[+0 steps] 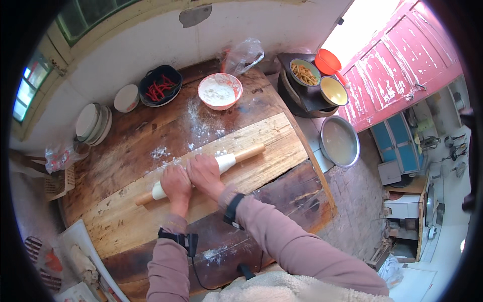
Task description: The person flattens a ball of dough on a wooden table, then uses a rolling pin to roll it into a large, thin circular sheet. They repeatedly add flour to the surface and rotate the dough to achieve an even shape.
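Both my hands press side by side on dough wrapped around a wooden rolling pin, which lies slantwise on a wooden table. My left hand covers the dough near the pin's left end. Touching it, my right hand lies on the middle of the roll. The pale dough shows at both sides of my hands, and the pin's bare ends stick out beyond it. Under my palms the dough is hidden. Loose flour is scattered on the wood behind the pin.
Along the wall stand a bowl of flour, a dark basket of red chillies, a white bowl and stacked dishes. To the right are a bowl of cut food, a yellow bowl, a red ladle and a metal basin.
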The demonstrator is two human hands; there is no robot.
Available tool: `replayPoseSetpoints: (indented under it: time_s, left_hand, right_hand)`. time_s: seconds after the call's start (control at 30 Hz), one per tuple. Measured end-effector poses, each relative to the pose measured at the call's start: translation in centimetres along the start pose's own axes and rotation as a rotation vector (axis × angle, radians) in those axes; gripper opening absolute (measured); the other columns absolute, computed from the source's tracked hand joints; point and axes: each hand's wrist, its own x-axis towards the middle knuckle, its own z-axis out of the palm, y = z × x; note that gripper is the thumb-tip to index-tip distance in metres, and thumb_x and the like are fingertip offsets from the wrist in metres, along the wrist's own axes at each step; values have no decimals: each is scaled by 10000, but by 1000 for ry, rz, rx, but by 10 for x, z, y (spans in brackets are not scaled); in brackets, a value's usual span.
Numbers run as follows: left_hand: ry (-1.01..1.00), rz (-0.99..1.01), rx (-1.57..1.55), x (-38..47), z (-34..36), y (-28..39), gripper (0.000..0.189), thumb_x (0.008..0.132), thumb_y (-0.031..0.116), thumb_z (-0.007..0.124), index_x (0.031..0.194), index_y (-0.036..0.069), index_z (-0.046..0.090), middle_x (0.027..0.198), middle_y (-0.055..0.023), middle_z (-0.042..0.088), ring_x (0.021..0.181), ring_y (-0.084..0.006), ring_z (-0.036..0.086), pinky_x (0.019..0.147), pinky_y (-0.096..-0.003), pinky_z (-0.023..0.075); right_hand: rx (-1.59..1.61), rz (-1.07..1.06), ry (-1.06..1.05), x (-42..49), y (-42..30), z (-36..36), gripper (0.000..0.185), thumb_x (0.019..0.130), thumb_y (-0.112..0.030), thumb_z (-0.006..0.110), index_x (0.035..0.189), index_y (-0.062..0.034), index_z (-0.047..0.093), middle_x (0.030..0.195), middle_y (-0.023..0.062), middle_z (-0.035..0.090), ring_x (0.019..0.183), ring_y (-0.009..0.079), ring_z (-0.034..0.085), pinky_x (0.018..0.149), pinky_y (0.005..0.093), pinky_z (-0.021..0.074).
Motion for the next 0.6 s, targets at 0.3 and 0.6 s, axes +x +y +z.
replayPoseSetpoints:
  time_s: [0.3, 0.6]
  left_hand:
    - [-139, 160, -118, -147, -89, 48, 178, 917, 209, 611, 807, 76, 569, 844, -142, 546, 820, -366, 549, 737, -530, 410]
    - [2, 236, 46, -92, -65, 34, 502, 1005, 295, 555, 1391, -22, 602, 1371, -190, 623, 1262, -408, 563, 1165, -616, 353]
  right_hand:
    - [74, -142, -55, -119, -57, -121, 113, 850, -224, 641, 811, -124, 607, 801, 76, 557, 815, 263, 572, 723, 412, 432]
    - [8, -156, -4, -67, -37, -93, 514, 956, -354, 609, 1355, -32, 652, 1380, 140, 651, 1338, 322, 576, 1180, 504, 368]
